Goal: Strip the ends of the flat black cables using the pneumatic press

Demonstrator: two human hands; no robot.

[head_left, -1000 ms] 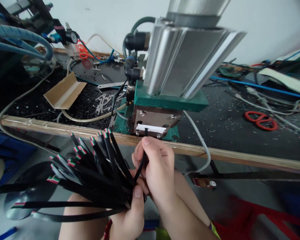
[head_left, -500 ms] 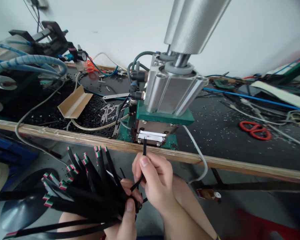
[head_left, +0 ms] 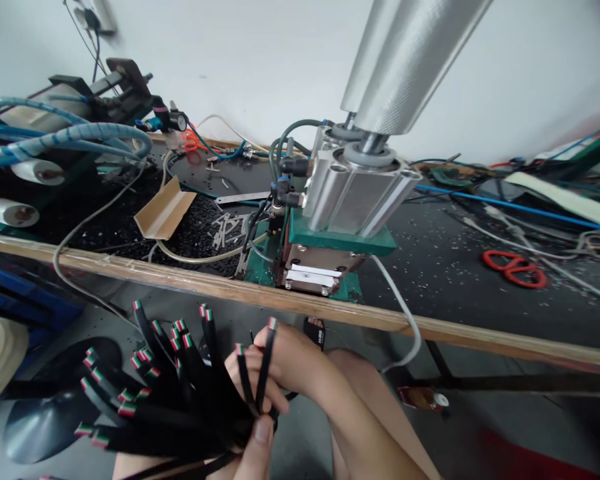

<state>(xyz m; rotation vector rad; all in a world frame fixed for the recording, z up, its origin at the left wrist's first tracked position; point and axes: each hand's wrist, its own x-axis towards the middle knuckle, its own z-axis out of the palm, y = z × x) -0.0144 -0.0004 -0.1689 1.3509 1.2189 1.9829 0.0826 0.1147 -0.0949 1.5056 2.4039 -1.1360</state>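
Observation:
A thick bundle of flat black cables (head_left: pixel 180 407), their cut ends showing red, white and green wires, fans out to the left. My left hand (head_left: pixel 255 453) grips it at the lower centre, thumb on top. Two cables (head_left: pixel 265 367) stand up apart from the bunch. Right behind these two is my right hand (head_left: pixel 295 360), fingers curled in close to my left hand; the cables partly hide them, and what they hold cannot be made out. Beyond, at the bench edge, stands a small pneumatic press (head_left: pixel 350 193) with a white-faced slot (head_left: pixel 313 275).
Red-handled scissors (head_left: pixel 514 269) lie on the black bench top at the right. To the left are a folded cardboard piece (head_left: pixel 165 210), grey scraps (head_left: pixel 230 229) and another machine (head_left: pixel 65 133) with blue hoses. A grey cable (head_left: pixel 403 307) hangs over the wooden bench edge (head_left: pixel 205 277).
My right hand has drawn back from the press slot, taking its cable end away, and moved down to the bundle. Two cables now stand upright by my left thumb. The view has shifted slightly.

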